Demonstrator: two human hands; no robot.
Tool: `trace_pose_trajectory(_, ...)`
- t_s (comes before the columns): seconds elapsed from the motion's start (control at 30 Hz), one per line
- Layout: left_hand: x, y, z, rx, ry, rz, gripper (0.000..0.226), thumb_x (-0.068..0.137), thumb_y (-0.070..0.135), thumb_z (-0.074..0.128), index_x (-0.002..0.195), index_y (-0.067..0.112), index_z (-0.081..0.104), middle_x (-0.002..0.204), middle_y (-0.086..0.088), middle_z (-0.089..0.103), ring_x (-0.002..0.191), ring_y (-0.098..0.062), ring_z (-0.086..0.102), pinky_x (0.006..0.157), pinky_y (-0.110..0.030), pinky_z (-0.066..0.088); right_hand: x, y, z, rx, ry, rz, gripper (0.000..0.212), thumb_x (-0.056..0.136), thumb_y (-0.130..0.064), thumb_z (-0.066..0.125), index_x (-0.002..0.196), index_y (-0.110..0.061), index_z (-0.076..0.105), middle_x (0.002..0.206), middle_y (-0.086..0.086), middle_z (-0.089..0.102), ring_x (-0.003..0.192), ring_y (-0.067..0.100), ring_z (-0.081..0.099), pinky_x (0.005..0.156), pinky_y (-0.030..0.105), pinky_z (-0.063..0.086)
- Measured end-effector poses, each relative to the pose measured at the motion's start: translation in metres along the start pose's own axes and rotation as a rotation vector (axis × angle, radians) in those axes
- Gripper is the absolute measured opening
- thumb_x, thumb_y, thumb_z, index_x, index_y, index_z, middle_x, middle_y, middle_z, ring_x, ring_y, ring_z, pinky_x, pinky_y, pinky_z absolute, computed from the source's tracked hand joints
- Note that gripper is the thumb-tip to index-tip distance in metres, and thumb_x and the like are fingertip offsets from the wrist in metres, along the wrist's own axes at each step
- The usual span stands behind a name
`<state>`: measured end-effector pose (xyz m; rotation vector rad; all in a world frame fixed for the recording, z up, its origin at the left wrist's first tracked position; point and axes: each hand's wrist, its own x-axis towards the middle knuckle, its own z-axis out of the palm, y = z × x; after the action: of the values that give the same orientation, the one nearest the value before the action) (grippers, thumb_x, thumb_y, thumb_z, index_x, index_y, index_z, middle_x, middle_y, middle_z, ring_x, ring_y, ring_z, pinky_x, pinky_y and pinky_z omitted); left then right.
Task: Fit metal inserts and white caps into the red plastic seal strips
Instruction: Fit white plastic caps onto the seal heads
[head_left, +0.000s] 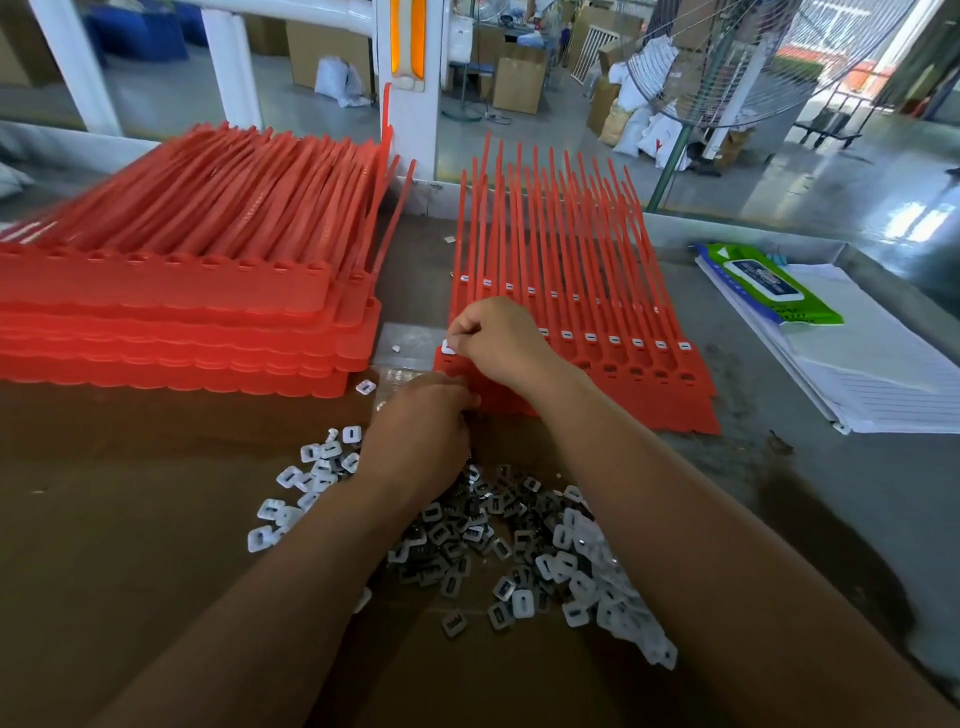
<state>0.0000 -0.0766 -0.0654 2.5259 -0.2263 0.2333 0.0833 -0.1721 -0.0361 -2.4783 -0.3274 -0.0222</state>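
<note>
A sheet of joined red seal strips (649, 384) lies in front of me, with white caps seated in most of its sockets. My right hand (498, 343) pinches a white cap (448, 347) at the leftmost socket. My left hand (421, 431) rests with curled fingers at the sheet's near left edge; what it holds is hidden. A pile of white caps and dark metal inserts (498, 530) lies spread on the brown table under my forearms.
A tall stack of red strip sheets (171, 322) fills the left of the table. A green wipes pack (769, 283) lies on lined paper (872, 374) at the right. A loose cap (365, 386) sits near the stack. A fan stands beyond the table.
</note>
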Motion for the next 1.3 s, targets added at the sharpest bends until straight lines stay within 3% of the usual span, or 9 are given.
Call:
trace_pose_trajectory(0.43,0.0,0.0,-0.001,0.007,-0.013,-0.016,0.036,0.083,0.004,0.045,0.114,0.013,0.062,0.128,-0.003,0.054,0.117,-0.02,0.047,0.094,-0.031,0.039,0.006,-0.004,0.004,-0.147,-0.055,0.012,0.02,0.088,-0.011,0.051,0.098,-0.002,0.066,0.107,0.012,0.064,0.101,0.026,0.057,0.09,0.039,0.045)
trace_pose_trajectory(0.73,-0.001,0.001,-0.002,0.009,-0.022,-0.011,0.036,0.082,0.003,0.045,0.111,0.012,0.063,0.124,-0.004,0.056,0.114,-0.022,0.049,0.093,-0.034,0.04,0.007,-0.004,0.007,-0.157,-0.061,0.033,0.019,0.088,-0.011,0.052,0.102,-0.006,0.063,0.108,0.01,0.063,0.101,0.024,0.057,0.085,0.034,0.045)
trace_pose_trajectory(0.97,-0.001,0.0,-0.001,0.01,-0.004,0.021,0.036,0.079,0.001,0.046,0.106,0.013,0.066,0.117,-0.004,0.061,0.105,-0.023,0.053,0.085,-0.034,0.043,0.005,0.0,0.013,-0.084,0.031,0.049,0.006,0.085,-0.012,0.058,0.088,-0.016,0.055,0.107,0.007,0.061,0.101,0.025,0.055,0.082,0.033,0.042)
trace_pose_trajectory(1.03,-0.002,-0.001,-0.001,0.004,0.01,0.026,0.036,0.079,0.001,0.046,0.105,0.014,0.067,0.116,-0.003,0.061,0.105,-0.023,0.053,0.084,-0.032,0.042,0.006,0.0,0.013,-0.052,0.039,0.078,0.016,0.083,-0.012,0.061,0.086,-0.018,0.048,0.107,0.007,0.06,0.101,0.025,0.054,0.082,0.034,0.041)
trace_pose_trajectory(1.17,0.0,-0.002,0.001,-0.001,0.008,0.008,0.035,0.08,0.001,0.046,0.107,0.011,0.066,0.12,-0.004,0.06,0.108,-0.023,0.052,0.087,-0.03,0.04,0.018,0.0,0.013,-0.066,0.014,0.153,0.016,0.082,-0.013,0.063,0.097,-0.01,0.058,0.106,0.008,0.061,0.099,0.026,0.056,0.078,0.031,0.042)
trace_pose_trajectory(1.3,0.0,-0.001,0.001,0.002,0.01,-0.019,0.033,0.084,0.003,0.046,0.109,0.012,0.065,0.122,-0.003,0.058,0.111,-0.021,0.051,0.088,-0.028,0.037,0.027,-0.001,0.014,-0.068,-0.022,0.236,0.017,0.08,-0.016,0.064,0.094,-0.007,0.062,0.105,0.013,0.064,0.097,0.029,0.06,0.076,0.03,0.044)
